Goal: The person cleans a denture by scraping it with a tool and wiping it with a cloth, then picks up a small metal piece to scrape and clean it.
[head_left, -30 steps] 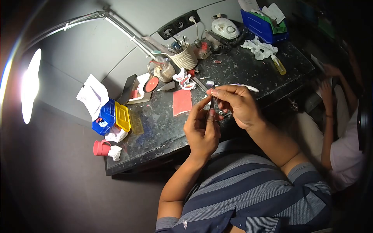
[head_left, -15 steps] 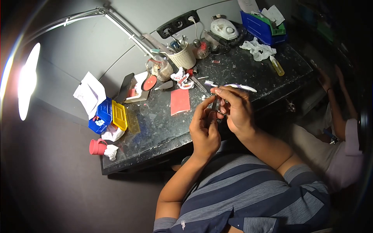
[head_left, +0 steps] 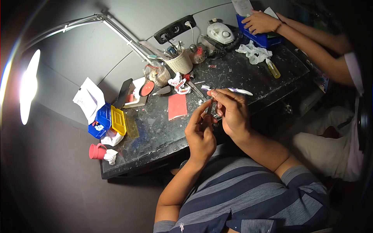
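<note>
A small dark, thin tool [head_left: 210, 109] is held upright between my two hands, over the table's front edge. My left hand [head_left: 201, 134] is wrapped round its lower part. The fingertips of my right hand [head_left: 234, 112] are pinched together at its upper end; whatever else they hold is too small to make out. Just beyond my fingers lie a purple and white toothbrush [head_left: 241, 91] and a metal knife-like tool [head_left: 196, 90]. A pink wax sheet [head_left: 177, 106] and a dental model [head_left: 181, 87] rest to the left of them.
Blue and yellow bins [head_left: 118, 120] and a red mug [head_left: 97, 151] stand at the left. Behind are a tool cup [head_left: 181, 63], a white device [head_left: 220, 33] and a lamp arm [head_left: 124, 38]. A co-worker's hand [head_left: 262, 22] is at the blue box [head_left: 254, 38].
The co-worker's arms have risen and reached over to the blue box at the back right. My hands remain together, with the dark tool slightly shifted between them. The view has moved slightly.
</note>
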Tool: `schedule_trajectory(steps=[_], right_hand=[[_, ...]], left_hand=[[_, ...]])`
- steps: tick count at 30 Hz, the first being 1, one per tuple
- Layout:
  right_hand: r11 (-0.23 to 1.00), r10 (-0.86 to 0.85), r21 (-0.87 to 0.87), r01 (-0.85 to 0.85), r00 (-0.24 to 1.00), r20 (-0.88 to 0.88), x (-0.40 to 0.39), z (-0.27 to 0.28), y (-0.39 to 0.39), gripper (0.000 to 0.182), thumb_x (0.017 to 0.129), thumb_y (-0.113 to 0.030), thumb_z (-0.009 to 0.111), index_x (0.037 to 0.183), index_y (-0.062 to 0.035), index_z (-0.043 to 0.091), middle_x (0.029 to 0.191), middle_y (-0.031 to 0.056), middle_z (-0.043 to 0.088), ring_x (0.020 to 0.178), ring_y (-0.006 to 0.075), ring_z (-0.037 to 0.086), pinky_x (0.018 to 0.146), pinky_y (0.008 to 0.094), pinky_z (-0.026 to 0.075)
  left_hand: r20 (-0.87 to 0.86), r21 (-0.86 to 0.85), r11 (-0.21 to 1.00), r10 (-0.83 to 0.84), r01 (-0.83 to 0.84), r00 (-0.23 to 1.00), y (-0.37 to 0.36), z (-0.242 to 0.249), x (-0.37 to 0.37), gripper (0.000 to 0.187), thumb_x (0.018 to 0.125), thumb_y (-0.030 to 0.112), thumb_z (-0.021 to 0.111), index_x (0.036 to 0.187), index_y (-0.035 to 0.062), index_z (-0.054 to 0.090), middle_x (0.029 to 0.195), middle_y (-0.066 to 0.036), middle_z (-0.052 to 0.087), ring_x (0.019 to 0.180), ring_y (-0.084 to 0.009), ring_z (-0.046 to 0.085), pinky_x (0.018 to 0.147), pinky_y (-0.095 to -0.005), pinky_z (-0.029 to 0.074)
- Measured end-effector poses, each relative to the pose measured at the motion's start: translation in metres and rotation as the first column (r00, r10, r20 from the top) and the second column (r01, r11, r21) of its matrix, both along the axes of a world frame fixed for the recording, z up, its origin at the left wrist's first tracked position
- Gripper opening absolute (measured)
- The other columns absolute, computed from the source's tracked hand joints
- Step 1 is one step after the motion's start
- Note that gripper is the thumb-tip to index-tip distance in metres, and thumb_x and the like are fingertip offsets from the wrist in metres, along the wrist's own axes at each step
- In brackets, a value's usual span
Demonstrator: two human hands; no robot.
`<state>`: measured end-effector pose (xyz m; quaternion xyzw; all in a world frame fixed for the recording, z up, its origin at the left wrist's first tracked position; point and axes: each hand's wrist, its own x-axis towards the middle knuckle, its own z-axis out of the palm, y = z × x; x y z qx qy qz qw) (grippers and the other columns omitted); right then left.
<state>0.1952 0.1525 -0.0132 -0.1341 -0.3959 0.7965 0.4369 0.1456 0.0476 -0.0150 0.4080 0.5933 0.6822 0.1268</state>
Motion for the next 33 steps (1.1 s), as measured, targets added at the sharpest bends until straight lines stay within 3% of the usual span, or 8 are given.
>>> schedule_trajectory(steps=[9, 13, 15, 19, 22, 27, 29, 33], right_hand=[[1.000, 0.009, 0.006, -0.009, 1.000, 0.018, 0.002, 0.004, -0.004, 0.018, 0.091, -0.011, 0.065, 0.098, 0.0045, 0.072, 0.077, 0.0029, 0.066, 0.052, 0.0033, 0.044, 0.047, 0.0188, 0.034], [0.997, 0.052, -0.047, -0.053, 0.998, -0.027, 0.007, 0.018, -0.014, 0.018, 0.095, -0.014, 0.065, 0.098, 0.0032, 0.070, 0.067, -0.0014, 0.056, 0.052, 0.0033, 0.044, 0.044, 0.0205, 0.036], [0.999, 0.033, 0.014, -0.032, 0.999, -0.039, 0.005, 0.016, -0.016, 0.018, 0.095, -0.015, 0.065, 0.097, 0.0023, 0.071, 0.068, -0.0014, 0.057, 0.052, 0.0033, 0.044, 0.045, 0.0207, 0.036], [0.996, 0.081, 0.033, -0.080, 0.997, -0.020, 0.008, 0.015, -0.016, 0.017, 0.094, -0.013, 0.066, 0.097, 0.0020, 0.072, 0.070, -0.0017, 0.059, 0.055, 0.0039, 0.046, 0.048, 0.0205, 0.037], [0.999, 0.018, 0.038, -0.018, 1.000, 0.009, 0.010, 0.012, -0.013, 0.015, 0.091, -0.011, 0.066, 0.095, 0.0016, 0.074, 0.071, -0.0004, 0.062, 0.062, 0.0055, 0.050, 0.057, 0.0202, 0.038], [1.000, 0.011, -0.001, -0.011, 1.000, 0.009, 0.005, 0.007, -0.005, 0.016, 0.091, -0.012, 0.066, 0.095, 0.0014, 0.073, 0.073, 0.0012, 0.063, 0.062, 0.0064, 0.050, 0.058, 0.0206, 0.039], [0.994, -0.091, -0.066, 0.092, 0.996, 0.024, 0.000, 0.007, 0.009, 0.016, 0.090, -0.011, 0.066, 0.096, 0.0021, 0.073, 0.075, 0.0023, 0.063, 0.062, 0.0073, 0.051, 0.058, 0.0205, 0.039], [0.986, -0.164, 0.009, 0.165, 0.983, -0.081, 0.005, 0.008, 0.052, 0.016, 0.092, -0.012, 0.067, 0.098, 0.0016, 0.071, 0.081, 0.0055, 0.065, 0.066, 0.0087, 0.056, 0.058, 0.0205, 0.044]], left_hand=[[0.137, -0.067, 0.998, 0.000, 0.009, 0.991, -0.007, 0.013, 0.003, 0.040, 0.091, -0.013, 0.048, 0.128, -0.0030, 0.057, 0.085, -0.004, 0.061, 0.075, -0.0066, 0.054, 0.063, -0.0176, 0.039], [0.116, 0.052, 0.999, 0.005, -0.011, 0.993, 0.000, 0.012, 0.006, 0.040, 0.089, -0.015, 0.047, 0.126, -0.0057, 0.057, 0.085, -0.004, 0.060, 0.077, -0.0074, 0.054, 0.065, -0.0182, 0.040], [-0.011, 0.137, 0.990, 0.030, -0.028, 0.999, 0.001, 0.005, 0.003, 0.042, 0.088, -0.016, 0.045, 0.126, -0.0060, 0.057, 0.084, -0.004, 0.059, 0.078, -0.0077, 0.055, 0.065, -0.0187, 0.040], [-0.001, 0.156, 0.986, 0.052, -0.051, 0.999, -0.001, 0.005, 0.005, 0.043, 0.086, -0.018, 0.044, 0.125, -0.0057, 0.058, 0.086, -0.004, 0.059, 0.079, -0.0082, 0.056, 0.066, -0.0193, 0.042], [-0.008, 0.136, 0.989, 0.055, -0.053, 0.998, -0.001, 0.005, 0.009, 0.044, 0.086, -0.018, 0.045, 0.125, -0.0053, 0.059, 0.088, -0.004, 0.061, 0.079, -0.0081, 0.056, 0.065, -0.0191, 0.041], [-0.016, 0.101, 0.995, 0.030, -0.028, 0.999, 0.000, 0.006, 0.007, 0.044, 0.087, -0.017, 0.046, 0.127, -0.0037, 0.059, 0.090, -0.004, 0.062, 0.080, -0.0072, 0.056, 0.066, -0.0179, 0.040], [0.009, 0.066, 0.998, 0.025, -0.025, 1.000, -0.002, 0.003, 0.006, 0.044, 0.088, -0.016, 0.047, 0.128, -0.0028, 0.059, 0.089, -0.003, 0.062, 0.080, -0.0068, 0.056, 0.067, -0.0173, 0.040], [0.036, 0.017, 0.996, 0.088, -0.088, 0.996, -0.014, -0.002, -0.012, 0.039, 0.092, -0.011, 0.049, 0.129, -0.0018, 0.058, 0.087, -0.003, 0.061, 0.078, -0.0059, 0.054, 0.069, -0.0192, 0.041]])
